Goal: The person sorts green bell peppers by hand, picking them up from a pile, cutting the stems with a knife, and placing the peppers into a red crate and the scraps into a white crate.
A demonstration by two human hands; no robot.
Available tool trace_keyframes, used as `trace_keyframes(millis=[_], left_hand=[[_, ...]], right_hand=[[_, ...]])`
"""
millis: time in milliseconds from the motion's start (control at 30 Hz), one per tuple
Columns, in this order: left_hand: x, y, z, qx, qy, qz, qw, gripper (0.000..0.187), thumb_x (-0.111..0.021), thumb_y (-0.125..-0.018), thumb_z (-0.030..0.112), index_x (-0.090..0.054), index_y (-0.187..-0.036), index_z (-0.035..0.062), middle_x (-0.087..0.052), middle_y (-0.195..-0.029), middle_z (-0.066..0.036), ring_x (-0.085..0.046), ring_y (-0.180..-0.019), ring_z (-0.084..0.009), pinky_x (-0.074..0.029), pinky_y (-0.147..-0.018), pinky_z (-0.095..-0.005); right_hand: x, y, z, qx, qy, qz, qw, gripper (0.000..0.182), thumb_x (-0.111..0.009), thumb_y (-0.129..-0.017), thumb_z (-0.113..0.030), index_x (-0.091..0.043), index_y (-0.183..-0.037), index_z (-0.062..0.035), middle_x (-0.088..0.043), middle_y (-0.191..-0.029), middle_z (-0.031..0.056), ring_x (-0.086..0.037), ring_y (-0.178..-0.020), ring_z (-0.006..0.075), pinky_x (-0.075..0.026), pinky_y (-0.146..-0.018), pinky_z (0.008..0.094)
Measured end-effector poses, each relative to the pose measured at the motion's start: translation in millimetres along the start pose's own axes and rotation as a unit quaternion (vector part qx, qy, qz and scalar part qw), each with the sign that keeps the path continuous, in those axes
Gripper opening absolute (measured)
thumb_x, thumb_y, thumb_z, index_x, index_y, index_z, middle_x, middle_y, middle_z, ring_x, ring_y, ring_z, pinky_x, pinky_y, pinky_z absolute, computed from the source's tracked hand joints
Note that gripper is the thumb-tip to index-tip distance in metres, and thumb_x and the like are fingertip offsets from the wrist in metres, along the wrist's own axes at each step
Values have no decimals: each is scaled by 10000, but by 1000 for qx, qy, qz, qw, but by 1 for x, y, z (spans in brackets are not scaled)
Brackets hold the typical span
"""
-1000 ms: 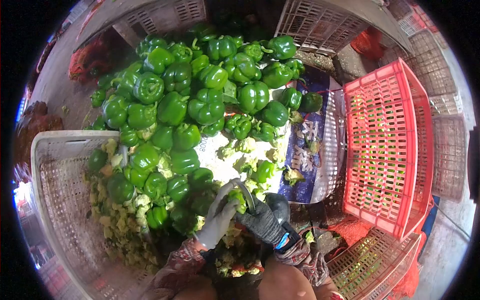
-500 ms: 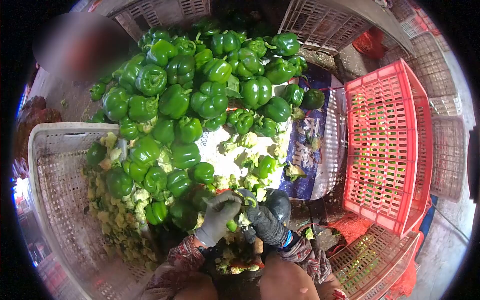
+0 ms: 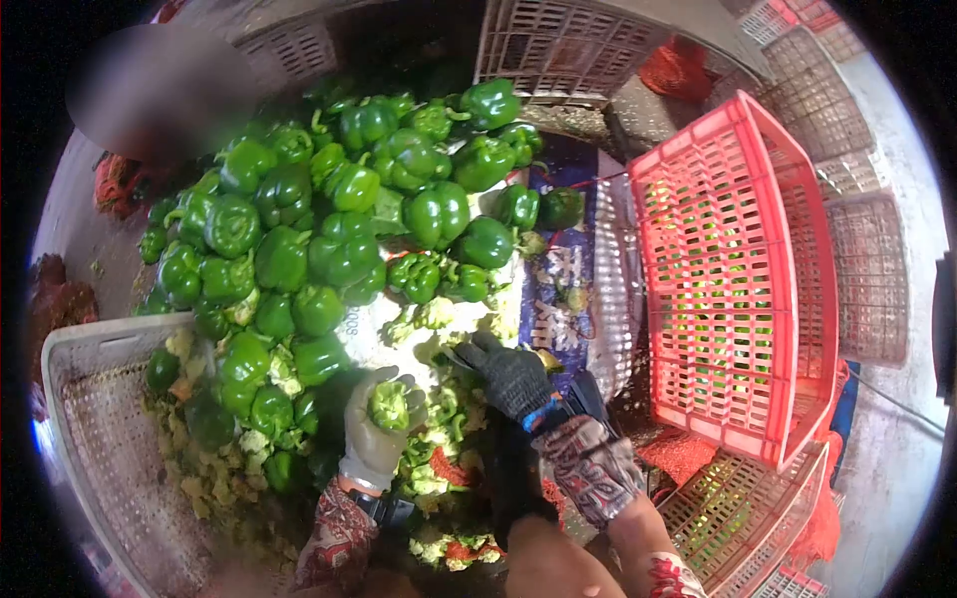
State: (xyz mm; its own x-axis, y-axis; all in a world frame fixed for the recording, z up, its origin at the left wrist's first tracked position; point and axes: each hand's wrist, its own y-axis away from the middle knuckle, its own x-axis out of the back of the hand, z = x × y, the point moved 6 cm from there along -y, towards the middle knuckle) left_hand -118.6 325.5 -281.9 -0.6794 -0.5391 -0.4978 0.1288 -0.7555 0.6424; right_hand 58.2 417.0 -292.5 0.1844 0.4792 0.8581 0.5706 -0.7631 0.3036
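Note:
My left hand (image 3: 371,439), in a grey glove, holds a green pepper (image 3: 389,404) with its cut-open top facing up, showing a pale inside. My right hand (image 3: 510,375), in a dark glove, reaches forward over pale cores and trimmings (image 3: 439,409). A thin dark tip, apparently a small knife (image 3: 454,352), sticks out of its left side. Just beyond both hands lies a big pile of green peppers (image 3: 329,219) on a white and blue printed sack (image 3: 568,289).
A red plastic crate (image 3: 738,279) stands tilted on the right, with grey crates (image 3: 867,269) behind it and others at the top (image 3: 558,40). A white crate (image 3: 90,399) at the left holds peppers and trimmings. A red mesh bag (image 3: 688,453) lies near my right arm.
My left hand has turned the pepper's cut top upward and moved left. The right hand has left the pepper and reached forward over the trimmings. The view has shifted left.

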Motion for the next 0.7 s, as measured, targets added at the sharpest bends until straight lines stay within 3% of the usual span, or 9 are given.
trace_keyframes(millis=[167,267,333,400,467,533,600,633,700], left_hand=[[-19,3,-10,70,106,17,992,275,-512,-924,316,-598,-1072,101,-594,-1029,-83,-593,-884,-217,-491,-738,-390],[-50,5,-2,82,103,-1,991,279,-510,-923,313,-593,-1074,94,-593,-1012,-82,-587,-933,-213,-499,-793,-396],[-91,7,9,69,89,-93,989,271,-521,-915,260,-571,-1103,72,-584,-1006,-90,-574,-993,-219,-506,-867,-366],[-147,17,30,-72,-171,-171,968,291,-549,-925,259,-545,-1131,53,-588,-999,-96,-586,-978,-204,-517,-847,-363],[-237,34,49,-172,-209,-316,909,378,-565,-921,313,-498,-1182,49,-559,-1080,-114,-574,-1008,-222,-505,-868,-377],[-329,63,57,-276,-300,-436,802,542,-556,-913,430,-433,-1285,56,-501,-1243,-150,-531,-1120,-258,-467,-934,-400],[-391,86,27,-37,-129,-481,866,541,-434,-969,383,-358,-1329,-13,-491,-1254,-179,-530,-1121,-287,-415,-1003,-402],[-413,97,14,22,-110,-494,862,564,-379,-987,388,-322,-1353,-38,-479,-1273,-194,-521,-1137,-293,-384,-1036,-401],[-399,84,-5,-102,-234,-526,812,587,-436,-973,380,-305,-1382,-20,-506,-1284,-183,-528,-1150,-262,-381,-1020,-348]], right_hand=[[49,28,11,-91,-247,89,961,368,-613,-791,-130,-587,-1157,-107,-625,-1055,160,-623,-900,347,-506,-789,421],[68,78,18,-198,-359,140,901,292,-601,-868,-133,-575,-1137,-22,-653,-954,123,-636,-855,189,-500,-753,313],[92,125,27,-211,-516,251,791,302,-613,-875,-119,-570,-1162,-40,-634,-952,58,-602,-819,131,-489,-691,263],[140,173,34,-217,-581,365,695,361,-624,-874,-95,-543,-1225,-68,-608,-986,9,-568,-778,82,-472,-605,215],[224,222,56,-186,-499,522,666,403,-599,-879,-68,-507,-1271,-54,-602,-1032,47,-575,-832,111,-474,-652,239],[320,259,65,-180,-74,617,762,445,-575,-884,-42,-470,-1317,-41,-595,-1079,85,-583,-885,140,-476,-699,262],[371,270,72,-245,244,600,721,487,-554,-887,-14,-429,-1357,-21,-578,-1213,155,-588,-1059,206,-483,-848,306],[375,276,74,-263,182,590,742,509,-555,-886,-7,-407,-1373,-18,-513,-1298,177,-513,-1170,218,-426,-936,320],[365,286,55,-283,89,588,753,522,-515,-904,-13,-372,-1406,-33,-512,-1316,161,-486,-1213,207,-403,-975,317]])
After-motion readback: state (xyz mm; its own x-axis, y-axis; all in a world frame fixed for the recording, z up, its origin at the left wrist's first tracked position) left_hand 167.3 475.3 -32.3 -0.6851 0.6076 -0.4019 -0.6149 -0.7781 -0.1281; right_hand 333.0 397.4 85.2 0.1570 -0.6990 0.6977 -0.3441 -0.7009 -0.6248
